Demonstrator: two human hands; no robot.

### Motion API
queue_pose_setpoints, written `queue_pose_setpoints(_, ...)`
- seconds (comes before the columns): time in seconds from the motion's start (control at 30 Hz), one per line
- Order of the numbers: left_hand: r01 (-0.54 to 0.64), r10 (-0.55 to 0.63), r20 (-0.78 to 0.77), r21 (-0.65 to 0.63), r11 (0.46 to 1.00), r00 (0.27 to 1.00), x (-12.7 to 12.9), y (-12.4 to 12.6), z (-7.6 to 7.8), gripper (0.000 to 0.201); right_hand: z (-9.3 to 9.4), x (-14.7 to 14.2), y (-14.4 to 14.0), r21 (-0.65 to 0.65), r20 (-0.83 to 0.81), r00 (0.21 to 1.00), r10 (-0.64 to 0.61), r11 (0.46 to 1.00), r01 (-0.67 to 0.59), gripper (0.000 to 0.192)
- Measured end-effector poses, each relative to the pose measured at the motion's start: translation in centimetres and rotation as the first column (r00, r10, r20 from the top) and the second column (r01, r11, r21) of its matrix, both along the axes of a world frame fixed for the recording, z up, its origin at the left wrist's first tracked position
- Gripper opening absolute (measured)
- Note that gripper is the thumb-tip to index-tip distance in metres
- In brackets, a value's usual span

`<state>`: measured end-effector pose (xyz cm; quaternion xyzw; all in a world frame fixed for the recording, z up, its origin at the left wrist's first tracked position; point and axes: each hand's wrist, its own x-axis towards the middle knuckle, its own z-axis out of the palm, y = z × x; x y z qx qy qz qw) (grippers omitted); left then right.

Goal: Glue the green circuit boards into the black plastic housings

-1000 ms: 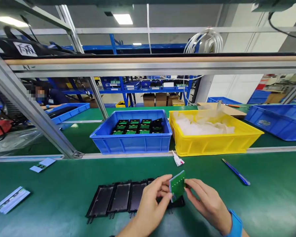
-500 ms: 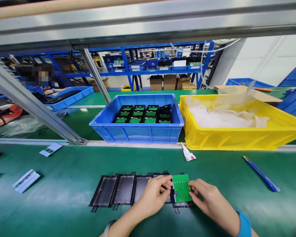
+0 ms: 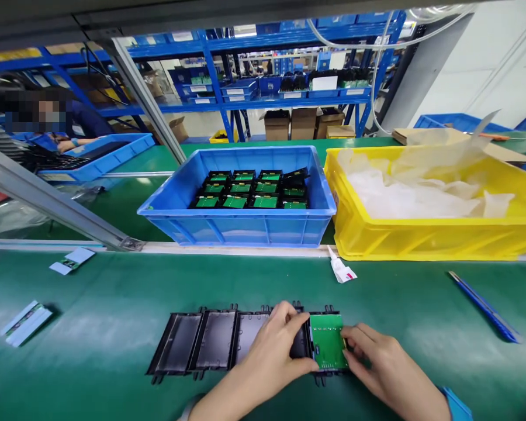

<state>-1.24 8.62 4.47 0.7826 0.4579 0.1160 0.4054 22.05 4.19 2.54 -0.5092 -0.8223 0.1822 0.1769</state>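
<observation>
A green circuit board [image 3: 328, 342] lies within the rightmost black plastic case [image 3: 331, 312], nearly level with its walls. With thumb and fingers spanning that case's left side, my left hand [image 3: 275, 345] grips it at the top and bottom corners. The fingers of my right hand [image 3: 370, 354] are pinched at the board's right edge, by a small yellowish part. To the left, a row of several open black cases [image 3: 182, 342] sits side by side; my left hand and wrist partly cover the middle ones.
Behind stand a blue bin [image 3: 241, 225] of cased boards and a yellow bin [image 3: 442, 240] with white wrapping sheets. A small white tube [image 3: 342, 272] and a blue utility knife [image 3: 484, 307] lie on the green table. Wrapped boards [image 3: 26, 323] are leftward; a co-worker [image 3: 87, 120] sits beyond.
The board has gone from tilted above the rightmost case to lying down in it. My left hand has spread its thumb and fingers along the case's side. The camera view has tilted downward.
</observation>
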Motion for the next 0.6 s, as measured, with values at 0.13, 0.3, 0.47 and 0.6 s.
queue_pose_setpoints(0.13,0.059,-0.053,-0.047,0.149,0.987,0.997,0.4,0.3,-0.8,0.104,0.0,0.0,-0.1,0.024,0.015,1.0,0.011,1.0,-0.011,0.019)
queue_pose_setpoints(0.3,0.144,-0.134,-0.07,0.178,0.973,0.989,0.5,0.4,-1.5,0.111,-0.1,-0.3,-0.1,0.018,0.091,0.996,-0.004,1.0,0.002,0.018)
queue_pose_setpoints(0.47,0.1,-0.096,-0.031,0.192,0.976,0.995,0.6,0.1,-1.8,0.113,-0.2,-0.7,0.2,-0.005,0.136,0.991,-0.012,1.0,0.013,0.02)
queue_pose_setpoints(0.6,0.093,-0.09,-0.025,0.19,0.977,0.996,0.5,0.1,-1.9,0.105,-0.1,-1.0,0.2,-0.004,0.17,0.985,-0.005,1.0,0.006,0.019)
